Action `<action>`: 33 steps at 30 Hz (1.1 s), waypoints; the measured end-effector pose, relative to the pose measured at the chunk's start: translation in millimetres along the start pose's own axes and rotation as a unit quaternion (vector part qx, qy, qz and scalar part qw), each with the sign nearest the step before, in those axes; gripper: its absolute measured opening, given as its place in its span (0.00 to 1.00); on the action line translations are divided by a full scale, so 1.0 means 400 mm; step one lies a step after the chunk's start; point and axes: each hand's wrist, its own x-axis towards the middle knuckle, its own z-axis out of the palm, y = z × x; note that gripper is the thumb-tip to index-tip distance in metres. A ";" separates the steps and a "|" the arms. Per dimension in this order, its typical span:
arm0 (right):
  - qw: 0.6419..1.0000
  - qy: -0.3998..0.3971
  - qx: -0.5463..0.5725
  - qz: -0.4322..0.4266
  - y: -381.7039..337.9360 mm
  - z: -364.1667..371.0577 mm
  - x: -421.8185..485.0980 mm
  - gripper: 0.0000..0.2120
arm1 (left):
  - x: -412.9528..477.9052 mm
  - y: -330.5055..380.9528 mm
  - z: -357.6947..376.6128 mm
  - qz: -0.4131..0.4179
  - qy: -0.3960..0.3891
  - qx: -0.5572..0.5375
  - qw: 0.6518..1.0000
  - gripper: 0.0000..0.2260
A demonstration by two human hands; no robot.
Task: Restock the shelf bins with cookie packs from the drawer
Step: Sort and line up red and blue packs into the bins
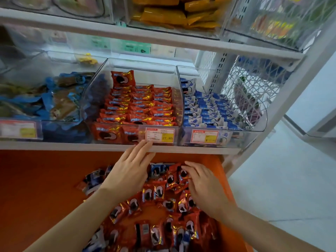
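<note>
Judging restock midway: clear plastic shelf bin (141,62) near full, orange drawer (36,188) heaped with red foil cookie packs (159,192); my left hand (130,171) flat, empty; right hand (205,188) curled over packs, grip unclear.

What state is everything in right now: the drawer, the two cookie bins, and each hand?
Orange drawer: open, loose red and blue cookie packs inside.
Red-pack bin: nearly full, packs in rows.
Blue-pack bin: partly filled, packs in rows.
Left hand: open, fingers straight, above the drawer.
Right hand: fingertips on a red pack; grip unclear.
</note>
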 end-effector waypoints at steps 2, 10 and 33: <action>0.996 -0.049 0.049 0.051 0.002 0.050 -0.012 0.19 | -0.015 -0.008 0.024 0.022 0.004 0.001 1.000 0.23; 0.947 -0.155 0.159 0.234 0.055 0.249 -0.005 0.24 | -0.069 -0.016 0.213 0.087 -0.118 -0.062 0.987 0.17; 0.878 -0.156 0.123 0.435 0.155 0.470 0.101 0.22 | -0.012 0.111 0.581 -0.121 -0.378 -0.238 0.886 0.32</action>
